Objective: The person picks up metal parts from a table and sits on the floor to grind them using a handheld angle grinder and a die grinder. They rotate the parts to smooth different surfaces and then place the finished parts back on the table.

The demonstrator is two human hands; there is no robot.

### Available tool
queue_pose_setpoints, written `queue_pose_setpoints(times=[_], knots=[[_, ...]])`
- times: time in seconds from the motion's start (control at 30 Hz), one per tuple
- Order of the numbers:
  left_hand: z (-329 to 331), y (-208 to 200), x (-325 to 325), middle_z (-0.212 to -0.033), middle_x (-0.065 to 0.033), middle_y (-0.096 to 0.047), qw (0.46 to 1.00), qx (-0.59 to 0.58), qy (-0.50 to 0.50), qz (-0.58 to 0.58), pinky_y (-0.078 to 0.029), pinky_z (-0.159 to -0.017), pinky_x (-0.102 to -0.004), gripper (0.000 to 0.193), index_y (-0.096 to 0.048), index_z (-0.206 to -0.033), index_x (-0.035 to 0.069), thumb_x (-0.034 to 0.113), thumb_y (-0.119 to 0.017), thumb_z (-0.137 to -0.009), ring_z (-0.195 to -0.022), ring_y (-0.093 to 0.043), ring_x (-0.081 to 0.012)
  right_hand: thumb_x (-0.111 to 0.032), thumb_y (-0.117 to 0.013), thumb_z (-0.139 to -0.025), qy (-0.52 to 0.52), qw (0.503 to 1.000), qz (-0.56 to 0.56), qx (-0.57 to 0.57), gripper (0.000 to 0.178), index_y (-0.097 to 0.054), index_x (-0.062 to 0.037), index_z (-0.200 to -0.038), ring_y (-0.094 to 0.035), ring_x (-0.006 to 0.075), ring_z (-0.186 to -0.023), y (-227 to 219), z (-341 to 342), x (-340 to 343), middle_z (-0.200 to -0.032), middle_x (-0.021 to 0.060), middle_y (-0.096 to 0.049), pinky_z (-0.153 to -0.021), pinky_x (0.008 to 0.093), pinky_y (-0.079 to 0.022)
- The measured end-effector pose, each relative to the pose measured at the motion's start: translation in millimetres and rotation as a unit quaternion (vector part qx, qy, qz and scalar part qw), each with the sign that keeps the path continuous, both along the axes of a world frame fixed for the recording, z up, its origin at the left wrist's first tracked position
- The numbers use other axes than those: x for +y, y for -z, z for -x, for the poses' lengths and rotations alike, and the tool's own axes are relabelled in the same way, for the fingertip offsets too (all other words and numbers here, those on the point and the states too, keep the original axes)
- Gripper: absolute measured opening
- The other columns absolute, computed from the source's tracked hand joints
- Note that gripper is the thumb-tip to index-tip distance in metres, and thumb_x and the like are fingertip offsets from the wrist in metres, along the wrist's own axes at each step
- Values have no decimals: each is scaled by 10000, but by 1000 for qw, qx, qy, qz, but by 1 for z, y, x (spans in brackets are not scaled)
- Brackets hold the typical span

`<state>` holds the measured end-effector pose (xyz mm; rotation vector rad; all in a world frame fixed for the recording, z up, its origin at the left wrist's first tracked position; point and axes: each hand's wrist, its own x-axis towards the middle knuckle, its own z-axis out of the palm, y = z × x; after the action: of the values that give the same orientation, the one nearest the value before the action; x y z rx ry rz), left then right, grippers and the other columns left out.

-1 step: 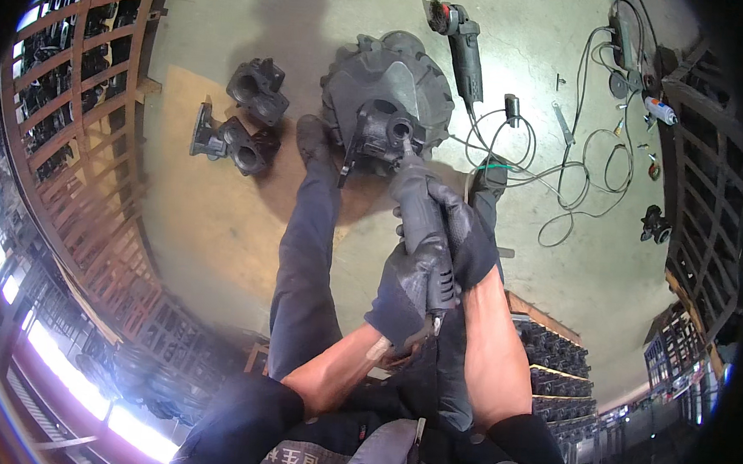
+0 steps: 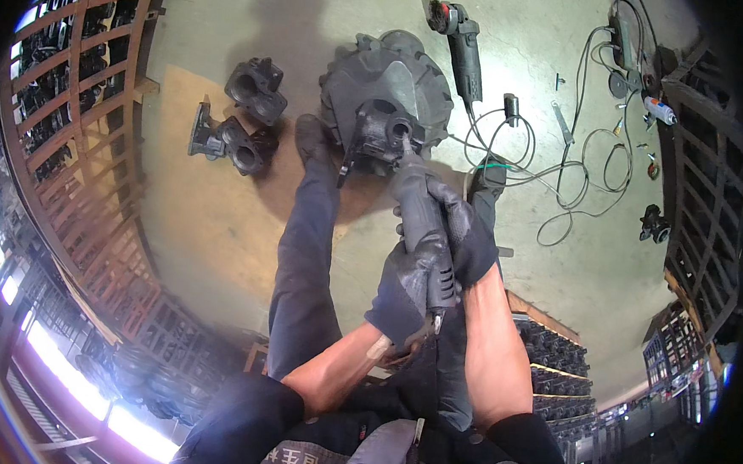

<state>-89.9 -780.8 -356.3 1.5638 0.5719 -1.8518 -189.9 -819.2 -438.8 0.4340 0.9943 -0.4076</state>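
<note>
Both my gloved hands are wrapped round a dark die grinder (image 2: 424,214). My left hand (image 2: 404,289) closes on its rear body, and my right hand (image 2: 466,238) grips farther forward on its right side. The tool's thin tip meets the round opening of a black metal casting (image 2: 382,135); how deep it reaches is hard to see. That casting rests on a lugged black tyre (image 2: 342,86) lying flat between my feet. Two more black castings, one flanged (image 2: 228,141) and one with wide bores (image 2: 258,89), sit on the floor to the left.
An angle grinder (image 2: 464,59) with a wire cup brush lies beyond the tyre. Looped cables (image 2: 562,171), a spray can (image 2: 660,111) and a small black part (image 2: 653,225) are to the right. Brown metal cages (image 2: 79,69) stand left; a dark rack (image 2: 707,167) stands right.
</note>
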Motion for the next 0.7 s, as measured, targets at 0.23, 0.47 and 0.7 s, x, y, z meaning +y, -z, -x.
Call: queue_pose_setpoints(times=[0.23, 0.47, 0.7], knots=[[3, 16, -6, -806, -47, -582, 999, -4, -39, 4, -515, -532, -327, 238, -519, -1101, 35, 175, -618, -934, -592, -596, -181, -399, -510, -1001, -36, 998, 3, 45, 452, -587, -11, -1221, -689, 254, -734, 31, -5, -7, -917, 161, -685, -644, 365, -591], [12, 31, -5, -853, -65, -642, 999, -48, -11, 15, -559, -645, -327, 299, -603, -1100, -11, 242, -632, -942, -686, -647, -189, -409, -525, -1007, -67, 997, 14, 28, 444, -591, -19, -1208, -678, 244, -695, 49, 1, -17, -866, 151, -678, -626, 367, -588], [25, 34, -25, -874, -73, -638, 998, -64, -10, -8, -562, -638, -336, 271, -603, -1099, -14, 209, -629, -945, -687, -646, -185, -344, -527, -1020, -99, 994, -1, 39, 372, -582, -45, -1235, -670, 220, -710, 61, 9, -26, -882, 136, -672, -652, 354, -586]])
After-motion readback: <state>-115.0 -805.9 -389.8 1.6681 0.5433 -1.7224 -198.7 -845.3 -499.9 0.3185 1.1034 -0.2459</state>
